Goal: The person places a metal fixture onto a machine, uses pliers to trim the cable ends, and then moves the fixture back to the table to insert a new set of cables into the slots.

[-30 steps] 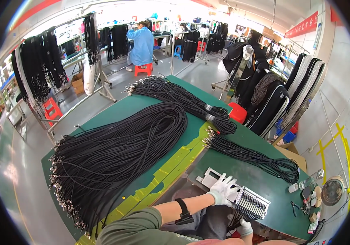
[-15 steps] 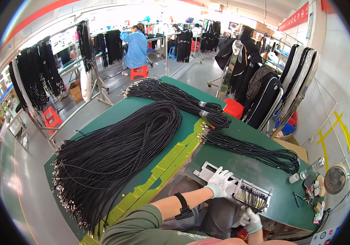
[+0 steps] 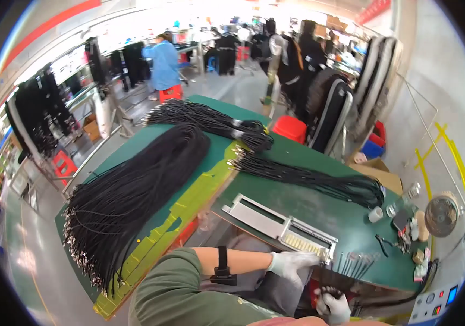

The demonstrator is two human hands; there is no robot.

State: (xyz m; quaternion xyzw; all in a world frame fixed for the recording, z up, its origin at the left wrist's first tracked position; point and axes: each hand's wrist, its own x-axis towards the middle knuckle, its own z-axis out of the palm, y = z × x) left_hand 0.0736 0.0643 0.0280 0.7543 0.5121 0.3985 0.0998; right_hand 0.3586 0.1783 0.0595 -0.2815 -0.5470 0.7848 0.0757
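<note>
My left hand (image 3: pixel 293 266), in a white glove, reaches across at the near right end of a metal fixture (image 3: pixel 259 216). Its fingers are stretched out, and I see nothing gripped in them. A row of cream-coloured slots (image 3: pixel 302 243) shows in the fixture's right half. Just right of it, several short black cables (image 3: pixel 356 265) lie side by side at the table's near edge. Lower down, in front of the edge, my gloved right hand (image 3: pixel 334 305) is curled closed around dark strands that look like black cables; blur hides the details.
A large bundle of long black cables (image 3: pixel 134 190) covers the left table, with another bundle (image 3: pixel 205 117) behind it. A third bundle (image 3: pixel 308 176) lies beyond the fixture. Pliers (image 3: pixel 382 245), a white cup (image 3: pixel 375 214) and a small fan (image 3: pixel 441 214) stand at the right.
The black cables have come off the fixture's slots and lie to its right. My left hand has moved from the fixture's middle to its right end. The view has shifted.
</note>
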